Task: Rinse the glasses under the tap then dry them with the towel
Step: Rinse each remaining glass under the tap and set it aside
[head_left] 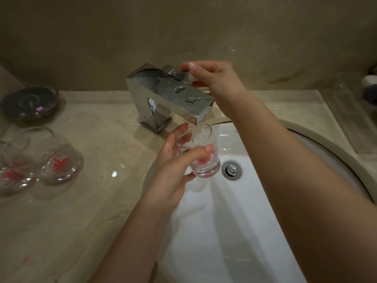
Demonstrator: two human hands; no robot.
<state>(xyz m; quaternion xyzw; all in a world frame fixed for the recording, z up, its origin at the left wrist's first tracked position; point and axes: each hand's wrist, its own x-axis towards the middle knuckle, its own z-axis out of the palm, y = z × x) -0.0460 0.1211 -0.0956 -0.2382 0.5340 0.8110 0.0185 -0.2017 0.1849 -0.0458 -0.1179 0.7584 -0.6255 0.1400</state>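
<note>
My left hand (175, 160) grips a clear glass (201, 152) with a pink residue at its bottom and holds it tilted under the spout of the chrome tap (169, 92). A thin stream of water runs from the spout into the glass. My right hand (212, 77) reaches over the tap and pinches its handle at the back. More clear glasses (59, 160) with red residue stand on the counter at the far left. No towel is in view.
The white sink (224, 211) with its metal drain (232, 170) lies below the glass. A dark glass dish (30, 103) sits at the back left of the beige marble counter (81, 211). Blurred objects stand at the far right edge.
</note>
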